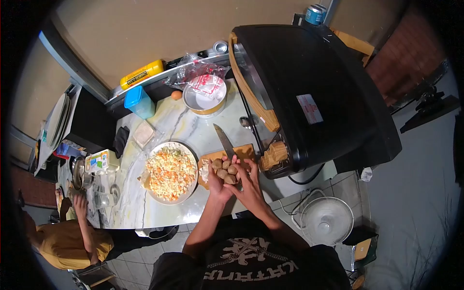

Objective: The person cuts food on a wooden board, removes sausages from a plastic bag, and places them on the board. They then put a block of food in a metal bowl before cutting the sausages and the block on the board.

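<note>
My left hand (221, 189) and my right hand (250, 187) are cupped together over the near side of a wooden cutting board (245, 151). Between them they hold several round brown balls that look like meatballs (223, 173). A knife (223, 137) lies just beyond my fingers, its blade pointing away and its handle hidden. Small white chopped pieces (205, 170) sit at the board's left side. To the left of the board is a round plate (194, 192) heaped with a chopped white, orange and green mix (170, 173).
Behind the board stand a metal pot (205, 107) holding a plastic bag, an egg (176, 95) and a blue-lidded container (139, 102). A spoon (245, 122) lies beside a large black oven (314, 96) on the right. Another person (72, 241) works at the far left.
</note>
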Tool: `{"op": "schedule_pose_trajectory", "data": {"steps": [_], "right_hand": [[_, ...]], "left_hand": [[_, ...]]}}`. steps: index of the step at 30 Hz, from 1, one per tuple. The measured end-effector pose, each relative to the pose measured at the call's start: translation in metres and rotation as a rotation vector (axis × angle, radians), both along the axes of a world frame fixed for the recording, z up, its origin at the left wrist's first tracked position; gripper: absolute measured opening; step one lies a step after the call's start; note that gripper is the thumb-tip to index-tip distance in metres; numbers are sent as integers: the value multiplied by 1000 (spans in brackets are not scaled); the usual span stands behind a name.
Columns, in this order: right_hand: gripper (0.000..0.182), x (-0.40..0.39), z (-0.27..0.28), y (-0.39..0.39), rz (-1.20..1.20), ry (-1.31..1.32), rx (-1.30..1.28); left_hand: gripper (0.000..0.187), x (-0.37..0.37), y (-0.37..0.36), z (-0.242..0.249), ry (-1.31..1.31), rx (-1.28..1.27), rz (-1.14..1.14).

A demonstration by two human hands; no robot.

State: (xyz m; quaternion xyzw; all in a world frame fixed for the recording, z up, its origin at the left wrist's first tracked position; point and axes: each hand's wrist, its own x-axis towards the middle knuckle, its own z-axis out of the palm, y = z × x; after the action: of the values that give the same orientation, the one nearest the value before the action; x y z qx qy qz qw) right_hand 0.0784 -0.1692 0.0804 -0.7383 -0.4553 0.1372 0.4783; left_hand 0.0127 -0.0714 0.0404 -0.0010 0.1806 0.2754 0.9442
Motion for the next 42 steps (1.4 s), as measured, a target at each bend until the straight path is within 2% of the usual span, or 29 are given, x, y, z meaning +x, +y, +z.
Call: {"op": "schedule_pose_trajectory", "data": {"steps": [3,5,6,9,10,11,13,14,16,19,21,22,23,25,27,29,31,34,35,37,39,42], "right_hand": [[69,0,9,-6,25,-33,-4],[66,-1,17,-10,78,110,96],[60,-2,13,-14,50,65,125],[50,2,-4,-25,-36,43,90],[41,4,-15,-27,-44,-38,35],[41,5,-24,-29,-42,-39,34],[43,3,-40,-30,-20,-216,-217],[43,3,-45,-27,-16,-214,-216],[40,1,-52,-17,-68,-352,-282],[38,2,-57,3,-80,-313,-399],[35,2,-57,13,-96,-311,-423],[32,3,-59,17,-105,-307,-452],[29,4,-61,20,-115,-303,-483],[27,3,-66,20,-123,-329,-442],[26,2,-67,15,-129,-355,-406],[28,3,-62,6,-131,-291,-404],[28,3,-55,-4,-127,-269,-442],[30,2,-57,-18,-126,-226,-501],[31,2,-59,-21,-122,-211,-515],[31,-3,-62,-26,-164,-243,-474],[31,-3,-62,-29,-207,-277,-430],[31,-2,-62,-33,-186,-204,-515]], "left_hand": [[46,-1,3,-6,-7,-15,-23],[42,0,6,-7,109,-149,24],[39,-6,12,-7,-87,-228,-53],[38,-18,25,-2,-99,-179,-40],[39,-19,28,8,8,-139,9],[39,-23,33,13,8,-140,11],[37,-33,40,28,149,168,72],[41,-33,40,40,307,279,123],[41,-43,43,52,343,339,109],[43,-58,47,47,345,428,58],[42,-62,43,44,470,549,30],[39,-59,38,44,589,663,45],[34,-59,34,42,745,892,42],[27,-57,31,36,855,1010,-39],[22,-47,27,22,888,1093,45],[20,-43,28,3,888,1416,104],[23,-35,28,6,975,1447,82],[29,-21,31,9,1112,1731,228],[29,-14,33,13,1111,1729,226],[28,-1,36,20,1192,1965,282],[27,11,34,22,1251,1989,247],[27,23,28,11,1236,2061,250]]}}
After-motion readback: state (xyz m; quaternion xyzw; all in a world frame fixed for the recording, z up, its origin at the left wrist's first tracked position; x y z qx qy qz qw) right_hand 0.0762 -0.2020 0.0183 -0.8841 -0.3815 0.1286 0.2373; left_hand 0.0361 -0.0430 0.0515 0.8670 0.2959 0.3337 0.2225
